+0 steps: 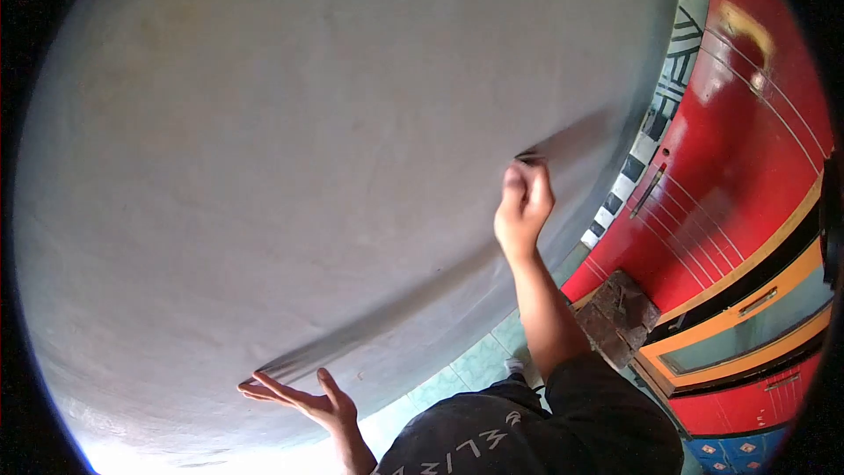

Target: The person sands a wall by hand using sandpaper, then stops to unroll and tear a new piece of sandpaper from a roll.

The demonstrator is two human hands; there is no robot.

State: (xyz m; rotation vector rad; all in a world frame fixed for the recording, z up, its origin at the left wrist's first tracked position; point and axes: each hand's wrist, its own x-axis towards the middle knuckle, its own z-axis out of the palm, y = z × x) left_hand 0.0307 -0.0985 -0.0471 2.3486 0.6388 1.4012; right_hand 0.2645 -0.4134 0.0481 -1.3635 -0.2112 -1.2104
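While your left hand (330, 405) is spread open, its fingertips at the lower part of the grey wall (308, 141) and nothing seen in its grasp, your right hand (525, 202) is curled higher up and to the right, close to the same surface. A dark patch sits at its fingertips, but you can't tell from here whether that is a held thing or shadow. The wall fills most of your view, with long shadows running from both hands across it.

Beyond your right hand, a black-and-white patterned strip (629, 178) edges the wall, and a glossy red panel (712, 176) with thin pale lines and a handle (648, 191) stands just past it. Below that are an orange-framed glass panel (752, 334) and a blue patterned panel (738, 450). On your right side, a rough brown block (620, 312) crowds the space between your forearm and the red panel. Pale green tiles (440, 383) show below the wall, partly hidden by your dark shirt (475, 440).
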